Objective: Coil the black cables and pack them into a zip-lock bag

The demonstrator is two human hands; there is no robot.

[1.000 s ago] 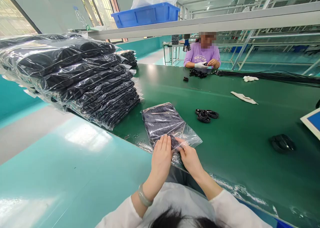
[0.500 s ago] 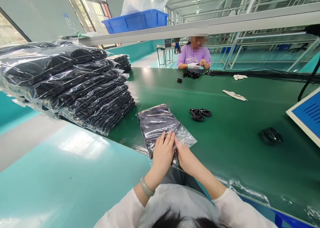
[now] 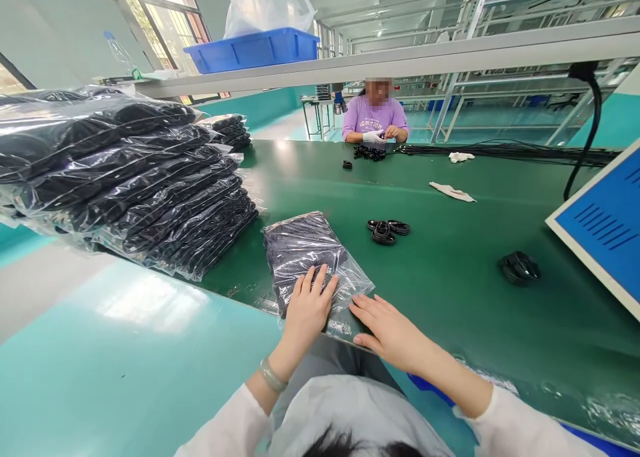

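Gently press with the left hand (image 3: 307, 310), fingers slightly spread and gripping nothing; rest the right hand (image 3: 387, 327), flat and empty, just beside the loose plastic (image 3: 359, 280). Smooth evenly outward over the dark-filled clear bag (image 3: 300, 240), lying on the green table (image 3: 440, 277) near its edge, between the bagged stack (image 3: 135, 177) and coiled cables (image 3: 383, 231).

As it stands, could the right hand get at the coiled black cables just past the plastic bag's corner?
Probably yes: the right hand appears to hold nothing, and nothing tall stands between it and the coiled black cables. Only a low corner of the plastic bag lies near that path.
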